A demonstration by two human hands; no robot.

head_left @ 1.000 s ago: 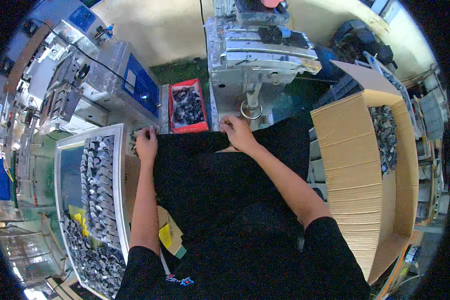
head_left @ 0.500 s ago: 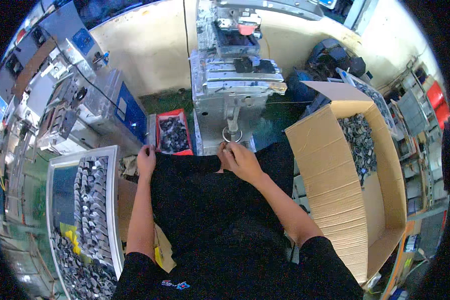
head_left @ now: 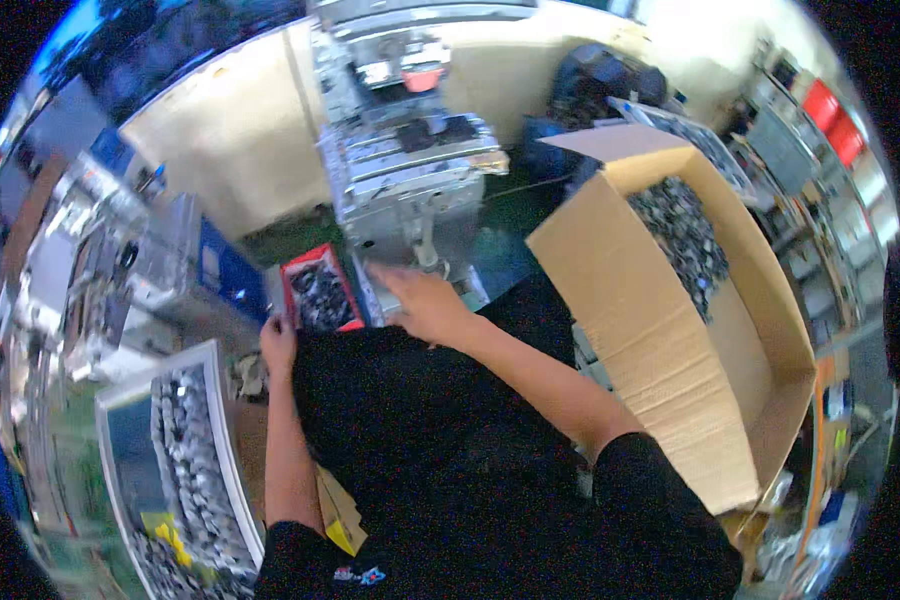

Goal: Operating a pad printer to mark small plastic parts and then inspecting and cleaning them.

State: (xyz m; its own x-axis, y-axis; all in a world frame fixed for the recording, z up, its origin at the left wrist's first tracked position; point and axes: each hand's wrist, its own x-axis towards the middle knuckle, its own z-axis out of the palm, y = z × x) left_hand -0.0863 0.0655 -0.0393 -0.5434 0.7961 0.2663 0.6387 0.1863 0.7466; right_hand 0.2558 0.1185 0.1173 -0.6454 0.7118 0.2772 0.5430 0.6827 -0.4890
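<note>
My right hand [head_left: 428, 308] reaches over the front of the grey metal machine [head_left: 410, 215], fingers stretched out and apart, pointing toward a red tray [head_left: 352, 284]. Nothing shows in its grasp, though motion blurs it a little. Small dark pieces [head_left: 319, 296] fill that tray. Beside the tray's near left corner, at the edge of the black cloth over my lap [head_left: 420, 400], my left hand [head_left: 278, 348] is closed. What its fingers hold, if anything, is too small or hidden to tell.
At right stands a large open cardboard box [head_left: 640, 330] with dark pieces [head_left: 682, 235] inside. A white-framed tray [head_left: 232, 470] at lower left carries rows of grey parts [head_left: 195, 440]. A grey and blue cabinet [head_left: 225, 265] stands left of the machine; shelves [head_left: 785, 150] line the far right.
My right hand has left the round metal part at the machine's base, moving left with its fingers opening out. My left hand remains beside the red tray. The whole view has shifted and tilted.
</note>
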